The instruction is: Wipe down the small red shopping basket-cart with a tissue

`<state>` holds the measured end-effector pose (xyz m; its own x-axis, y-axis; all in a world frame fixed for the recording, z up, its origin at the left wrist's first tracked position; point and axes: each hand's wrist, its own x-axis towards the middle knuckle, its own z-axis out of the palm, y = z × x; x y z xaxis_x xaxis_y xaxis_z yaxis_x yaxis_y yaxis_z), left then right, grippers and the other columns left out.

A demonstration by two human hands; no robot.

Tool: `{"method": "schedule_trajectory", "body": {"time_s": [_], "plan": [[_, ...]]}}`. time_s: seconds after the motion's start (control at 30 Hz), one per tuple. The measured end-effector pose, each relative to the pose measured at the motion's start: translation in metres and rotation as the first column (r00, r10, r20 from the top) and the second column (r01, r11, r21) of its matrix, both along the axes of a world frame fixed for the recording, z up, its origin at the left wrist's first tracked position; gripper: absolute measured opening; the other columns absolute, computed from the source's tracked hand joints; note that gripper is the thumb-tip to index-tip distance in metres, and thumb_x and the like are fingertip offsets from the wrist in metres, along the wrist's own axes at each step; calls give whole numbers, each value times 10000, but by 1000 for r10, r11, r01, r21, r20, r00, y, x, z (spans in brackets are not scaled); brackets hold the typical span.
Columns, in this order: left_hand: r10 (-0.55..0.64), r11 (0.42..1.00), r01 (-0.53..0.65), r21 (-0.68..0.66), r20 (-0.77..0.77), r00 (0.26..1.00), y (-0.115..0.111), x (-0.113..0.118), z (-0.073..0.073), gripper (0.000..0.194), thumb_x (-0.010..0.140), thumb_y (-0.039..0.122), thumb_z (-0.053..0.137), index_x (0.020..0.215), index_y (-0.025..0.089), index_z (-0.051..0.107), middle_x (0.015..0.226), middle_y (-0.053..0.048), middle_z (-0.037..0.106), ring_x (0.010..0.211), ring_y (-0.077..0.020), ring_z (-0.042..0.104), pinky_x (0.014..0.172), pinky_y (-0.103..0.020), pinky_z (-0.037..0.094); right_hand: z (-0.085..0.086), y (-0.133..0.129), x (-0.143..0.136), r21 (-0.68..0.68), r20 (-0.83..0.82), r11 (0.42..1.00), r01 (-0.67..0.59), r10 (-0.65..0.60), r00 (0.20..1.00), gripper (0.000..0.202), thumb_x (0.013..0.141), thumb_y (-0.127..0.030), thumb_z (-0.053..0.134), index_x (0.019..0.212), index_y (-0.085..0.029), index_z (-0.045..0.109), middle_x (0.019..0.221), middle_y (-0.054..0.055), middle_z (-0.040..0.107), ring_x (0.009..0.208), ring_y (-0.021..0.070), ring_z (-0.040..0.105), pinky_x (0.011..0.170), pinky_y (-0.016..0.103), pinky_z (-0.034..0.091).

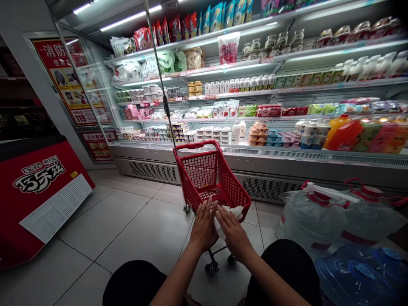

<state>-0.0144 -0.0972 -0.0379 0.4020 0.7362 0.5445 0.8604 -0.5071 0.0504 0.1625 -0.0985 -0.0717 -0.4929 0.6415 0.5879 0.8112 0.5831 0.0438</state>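
A red shopping cart (234,185) with a plastic lattice basket stands in front of me. My left hand (204,225) is at the basket's near edge, with its fingers stretched forward and apart; I see nothing in it. Close beside it, my right hand (233,233) has a crumpled white cloth or tissue (236,211) under its fingers, pressed at the near right edge of the basket. Part of the cloth shows between the hands and past the fingertips. Both palms are hidden from view.
A refrigerated display (204,159) with drinks and packaged food runs behind the cart. Large water bottles (314,216) stand on the right, with blue jugs (360,272) nearer. A red freezer (41,199) is on the left. A thin dark pole (162,93) rises by the cart.
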Motion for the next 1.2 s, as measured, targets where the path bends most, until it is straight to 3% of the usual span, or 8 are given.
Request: {"method": "schedule_trajectory", "body": {"time_s": [0.17, 0.27, 0.37, 0.53, 0.7, 0.87, 1.03, 1.2], "plan": [[-41, 999, 42, 1, -175, 984, 17, -28, 19, 928, 904, 270, 615, 1669, 294, 90, 1734, -24, 200, 1586, -240, 221, 1303, -465, 152, -2, 24, 75, -4, 26, 996, 92, -92, 995, 991, 799, 50, 358, 1667, -253, -11, 1708, 44, 250, 1563, 216, 273, 1271, 500, 264], [-24, 1000, 23, -6, -191, 981, 27, -22, 21, 933, 873, 240, 647, 1658, 345, 154, 1743, -5, 164, 1595, -264, 187, 1295, -474, 162, -11, 39, 93, -14, -35, 979, 205, -206, 978, 1020, 789, 43, 357, 1658, -274, -74, 1710, 35, 247, 1556, 228, 291, 1263, 522, 271], [16, 999, -20, -28, -123, 992, 28, 3, 14, 994, 822, 236, 677, 1662, 325, 152, 1750, -32, 125, 1598, -310, 157, 1276, -494, 201, -19, 34, 75, -42, -83, 971, 235, -237, 968, 1041, 775, 24, 383, 1660, -281, -75, 1732, 37, 165, 1571, 268, 248, 1240, 534, 316], [73, 996, -77, -51, -65, 995, 20, 33, 4, 1021, 814, 294, 661, 1672, 234, 111, 1749, -84, 96, 1598, -343, 138, 1266, -514, 210, -13, -1, 28, -91, -136, 986, 142, -154, 979, 1036, 752, 20, 385, 1674, -267, 7, 1747, 25, 88, 1593, 284, 157, 1253, 517, 299], [82, 996, -84, -13, -142, 986, 29, 11, 17, 914, 892, 284, 548, 1673, 230, 77, 1729, -45, 207, 1570, -245, 258, 1260, -457, 246, -8, -6, 57, -90, -115, 996, 8, -18, 993, 1020, 753, 25, 362, 1673, -286, 52, 1742, -1, 135, 1587, 242, 194, 1269, 486, 283], [107, 994, -108, 1, -168, 980, 50, -7, 27, 823, 863, 231, 615, 1620, 319, 304, 1725, -58, 232, 1588, -253, 219, 1299, -502, 133, -13, 9, 92, -145, -171, 986, 87, -112, 979, 884, 883, -21, 330, 1670, -315, 55, 1718, -5, 240, 1567, 220, 263, 1266, 508, 277], [148, 989, -149, -5, -87, 985, 51, 18, 10, 938, 812, 220, 656, 1645, 294, 230, 1717, -110, 240, 1594, -292, 188, 1305, -538, 104, -1, 13, 57, -128, -243, 987, 98, -127, 962, 730, 1001, -107, 320, 1670, -289, 92, 1659, 26, 386, 1551, 214, 306, 1265, 505, 274], [157, 987, -155, 36, -79, 984, 43, 29, 4, 979, 813, 190, 628, 1664, 291, 154, 1677, -111, 334, 1574, -312, 251, 1300, -564, 132, 10, 10, 41, -106, -229, 994, 25, -49, 972, 759, 965, -58, 299, 1669, -279, 122, 1680, 27, 341, 1555, 200, 294, 1265, 474, 289]]}}
